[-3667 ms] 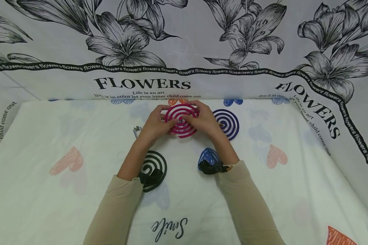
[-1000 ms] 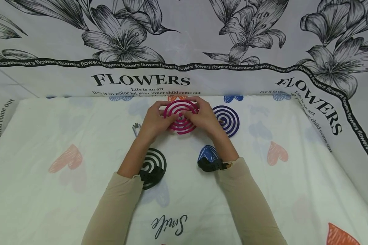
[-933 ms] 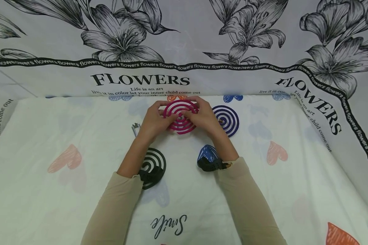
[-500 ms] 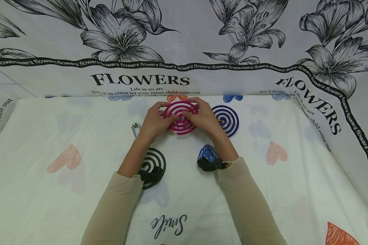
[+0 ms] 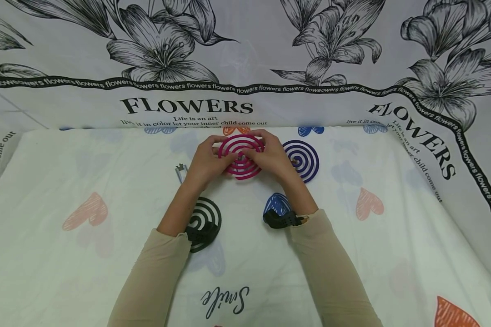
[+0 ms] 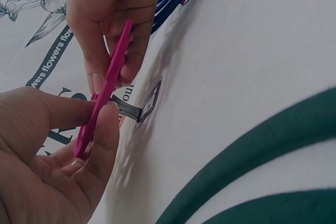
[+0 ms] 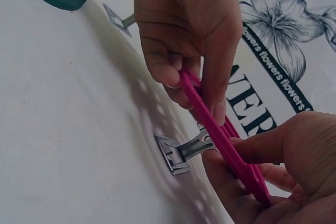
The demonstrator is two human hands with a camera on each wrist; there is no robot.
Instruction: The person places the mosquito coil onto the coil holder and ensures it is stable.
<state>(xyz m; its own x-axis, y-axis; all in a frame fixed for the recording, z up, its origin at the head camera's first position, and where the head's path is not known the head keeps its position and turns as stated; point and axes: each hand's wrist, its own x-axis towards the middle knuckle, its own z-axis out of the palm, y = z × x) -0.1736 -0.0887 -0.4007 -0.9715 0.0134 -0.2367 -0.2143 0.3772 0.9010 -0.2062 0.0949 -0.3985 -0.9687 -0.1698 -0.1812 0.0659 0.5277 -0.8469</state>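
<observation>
A pink mosquito coil [image 5: 242, 172] is held up between both hands at the far middle of the cloth. My left hand [image 5: 206, 162] pinches its left side, thumb on the near face and fingers behind. The right hand [image 5: 273, 158] pinches the other side the same way, both thumbs close to the centre. In the right wrist view, a metal coil stand [image 7: 195, 145] reaches from the cloth up to the coil's middle; its flat base [image 7: 171, 153] touches or nearly touches the cloth. Fingers hide the exact joint between stand and coil.
A navy mosquito coil [image 5: 315, 161] sits right of the right hand, apparently on a stand. A dark green coil [image 5: 218, 218] lies partly under the left wrist. Another metal stand [image 5: 182, 172] is left of the left hand. Patterned cloth [image 5: 245, 59] rises behind.
Both hands keep their hold on the pink coil in nearly the same place. Its tilt differs slightly from a second ago. The head view has shifted a little since the oldest frame.
</observation>
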